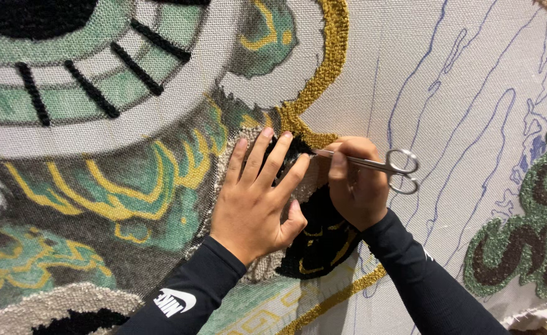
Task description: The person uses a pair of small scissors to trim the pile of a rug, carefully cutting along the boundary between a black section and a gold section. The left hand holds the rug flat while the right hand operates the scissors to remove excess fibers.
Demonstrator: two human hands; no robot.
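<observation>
My left hand (258, 195) lies flat with fingers spread on a tufted rug canvas (410, 93), pressing on grey and black pile. My right hand (357, 183) is shut on small silver scissors (382, 165), whose blades point left into the black tufted patch (323, 232) just beside my left fingertips. The finger loops stick out to the right of my hand. Both arms wear black sleeves.
The canvas carries green, yellow and gold tufted shapes at left, a gold yarn outline (326, 68) at top centre, and blue drawn lines on bare cloth at right. A green and black tufted area (534, 217) sits at the right edge.
</observation>
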